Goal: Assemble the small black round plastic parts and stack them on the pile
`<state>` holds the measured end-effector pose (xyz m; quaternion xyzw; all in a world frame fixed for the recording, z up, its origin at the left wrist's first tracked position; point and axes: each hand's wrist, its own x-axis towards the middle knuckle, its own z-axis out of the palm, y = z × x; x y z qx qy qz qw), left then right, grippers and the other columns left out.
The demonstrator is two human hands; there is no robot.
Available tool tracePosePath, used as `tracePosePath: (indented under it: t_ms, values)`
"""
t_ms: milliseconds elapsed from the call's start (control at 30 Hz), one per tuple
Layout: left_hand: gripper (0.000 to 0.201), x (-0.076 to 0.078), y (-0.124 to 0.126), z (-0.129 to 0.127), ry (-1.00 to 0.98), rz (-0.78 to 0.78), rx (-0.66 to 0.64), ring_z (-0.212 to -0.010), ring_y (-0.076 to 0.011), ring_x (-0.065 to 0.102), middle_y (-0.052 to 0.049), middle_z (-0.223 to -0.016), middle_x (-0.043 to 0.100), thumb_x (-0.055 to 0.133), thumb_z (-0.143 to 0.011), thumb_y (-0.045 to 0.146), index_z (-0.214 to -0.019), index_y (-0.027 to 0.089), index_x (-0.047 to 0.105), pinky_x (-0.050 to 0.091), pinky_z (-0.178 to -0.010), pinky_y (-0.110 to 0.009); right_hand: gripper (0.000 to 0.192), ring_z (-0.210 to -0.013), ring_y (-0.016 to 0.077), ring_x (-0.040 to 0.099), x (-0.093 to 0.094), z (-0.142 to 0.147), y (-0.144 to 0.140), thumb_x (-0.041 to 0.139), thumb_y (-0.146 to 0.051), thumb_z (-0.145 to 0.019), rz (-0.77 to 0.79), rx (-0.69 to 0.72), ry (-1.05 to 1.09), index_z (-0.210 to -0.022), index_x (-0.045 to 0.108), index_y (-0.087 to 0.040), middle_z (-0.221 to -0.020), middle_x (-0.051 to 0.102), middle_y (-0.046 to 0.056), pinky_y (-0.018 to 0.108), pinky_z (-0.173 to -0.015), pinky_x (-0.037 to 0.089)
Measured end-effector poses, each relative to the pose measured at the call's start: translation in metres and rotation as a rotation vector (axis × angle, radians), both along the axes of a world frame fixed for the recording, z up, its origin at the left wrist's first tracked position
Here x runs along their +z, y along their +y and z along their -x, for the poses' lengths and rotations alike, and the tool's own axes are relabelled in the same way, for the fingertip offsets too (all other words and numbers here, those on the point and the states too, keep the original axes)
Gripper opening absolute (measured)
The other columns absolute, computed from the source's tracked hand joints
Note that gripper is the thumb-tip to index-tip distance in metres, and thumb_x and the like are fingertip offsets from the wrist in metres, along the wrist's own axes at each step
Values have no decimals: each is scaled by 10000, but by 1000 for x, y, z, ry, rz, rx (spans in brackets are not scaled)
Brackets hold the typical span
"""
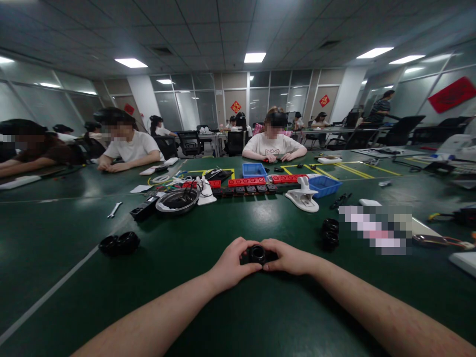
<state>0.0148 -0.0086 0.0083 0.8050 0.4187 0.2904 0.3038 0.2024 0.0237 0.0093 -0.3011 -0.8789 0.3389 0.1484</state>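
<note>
In the head view, a small black ring-shaped part [257, 254] with a round opening facing me is held low over the green table. My left hand [233, 262] closes on its left side, thumb at the bottom edge and fingers over the top. From the other side my right hand [285, 258] grips it in the same way, and the two hands nearly meet. Fingers cover the part's flanks. Two similar black round parts [119, 243] sit side by side to the left, and another black pair [330, 233] stands to the right.
A spanner [114, 210], a round metal tray [177, 202], red power strips [246, 181], a white clamp stand [303, 196] and blue bins [325, 186] lie across the green table [178, 307]. Facing me sits a person [274, 141]; others work at left and behind.
</note>
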Motion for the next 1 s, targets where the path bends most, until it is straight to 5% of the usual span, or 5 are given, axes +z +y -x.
tracePosePath:
  t_ms: [233,567,733,1000]
  values:
    - [373,1,-3,-2,20,-34,66,-709,-142,457,10,-791,467,644,-608,326,-956,233,545,375,-615,-240,315,-649,121,447,-7,4,-2,660,-305,-577,-17,-150,-44,-800,509,-142,-723,480,-16,201,-535,333]
    - [321,-10,-3,-8,12,-120,303,-756,-172,477,-7,-820,494,653,-583,298,-856,191,524,386,-643,-275,286,-688,173,468,-14,28,-20,579,-407,-620,-392,-491,-261,-725,490,-157,-729,517,42,261,-585,314]
    - [289,-7,-3,-4,-8,-127,207,-813,-177,479,-10,-846,498,629,-611,250,-875,196,525,388,-699,-287,424,-798,184,474,-10,20,-19,607,-402,-607,-329,-319,-86,-943,487,-171,-882,522,50,280,-672,346]
    - [325,0,-4,-1,5,-102,104,-835,-187,481,-21,-866,514,641,-606,321,-885,195,534,389,-721,-299,299,-738,155,480,-9,6,-5,625,-343,-623,-141,-117,-7,-839,537,-157,-815,526,17,255,-645,365]
